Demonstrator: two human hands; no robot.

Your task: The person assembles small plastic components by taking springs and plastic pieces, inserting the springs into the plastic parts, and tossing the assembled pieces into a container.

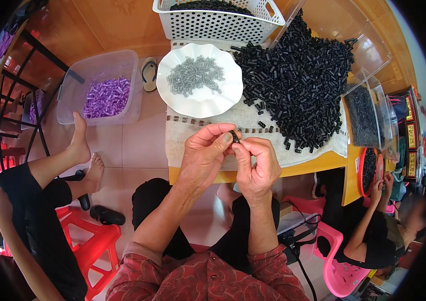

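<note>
Between the thumb and fingers of my left hand [204, 156] is a small black ridged plastic piece [234, 137], pinched over the table's near edge. My right hand [257, 168] is closed too, thumb and fingertips pressed together at the lower end of that piece; what they grip, if anything, is hidden. Just beyond my hands lies a white scalloped plate [173, 103] bearing a heap of small clear plastic parts [195, 75]. To its right spreads a large pile of short black tube-like pieces [293, 83], with a few strays near my fingers.
A white perforated basket [218, 27] of black pieces stands behind the plate on a cloth [183, 145]. Clear bins flank the pile's right. At floor level left sits a tub [135, 95] of purple parts, near a red stool [97, 251]. People sit on both sides.
</note>
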